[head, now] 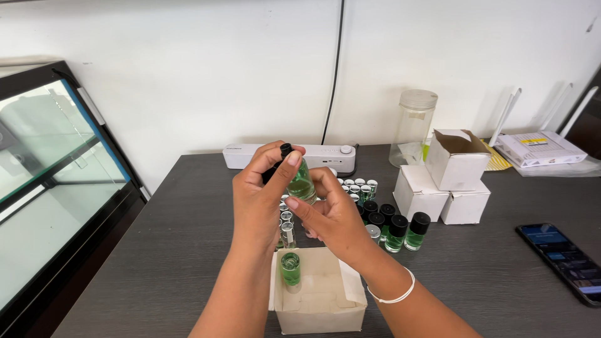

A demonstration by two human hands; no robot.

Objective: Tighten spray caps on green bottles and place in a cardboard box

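Both hands lifted over the bench's near edge: left hand [260, 197] fingers closed on the black cap [286, 149], right hand [332, 216] gripping the green bottle [301, 181]. Tilted bottle could slip or spill, likely into the open white box [319, 294] below, knocking the small green vial [290, 268] there.

The wall [188, 69] at the back is white and plain. A thin black cable [333, 69] runs down it to the desk [181, 244]. The desk is dark grey with a fine grain. On the left stands a glass case [50, 181] with a black frame. Soft daylight shines on the glass and makes the wall look bright.
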